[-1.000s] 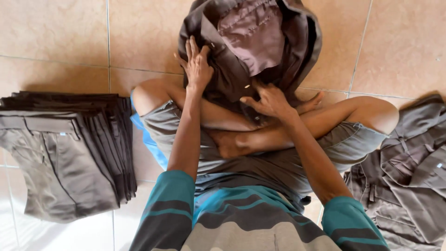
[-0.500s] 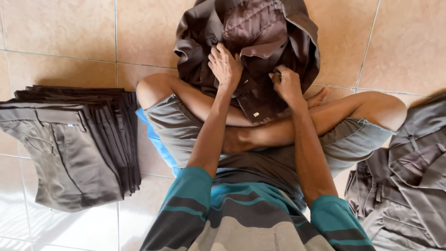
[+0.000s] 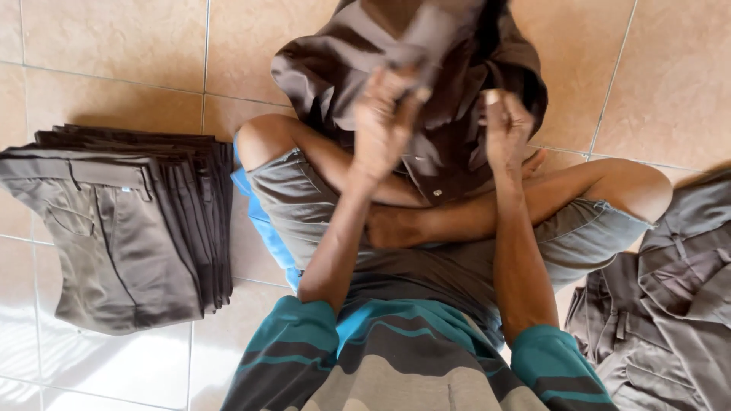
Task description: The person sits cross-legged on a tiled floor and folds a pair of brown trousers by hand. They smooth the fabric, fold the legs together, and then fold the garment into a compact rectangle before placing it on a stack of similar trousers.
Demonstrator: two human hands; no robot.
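I sit cross-legged on a tiled floor with a crumpled dark brown garment (image 3: 449, 144) draped over my shins. My left hand (image 3: 384, 125) is raised and pinches a fold of its fabric near the top. My right hand (image 3: 506, 129) grips the same garment a little to the right, fingers closed on the cloth. Both hands hold the fabric up off my legs; the garment's upper part runs out of the frame.
A neat stack of folded grey-brown trousers (image 3: 114, 221) lies on the floor to my left. An unfolded heap of similar grey trousers (image 3: 670, 304) lies at my right. A blue cloth (image 3: 263, 228) shows under my left thigh. Beige floor tiles (image 3: 114, 46) lie all around.
Both hands have risen and come closer together, lifting the brown garment's fabric up from my legs; the view has shifted slightly.
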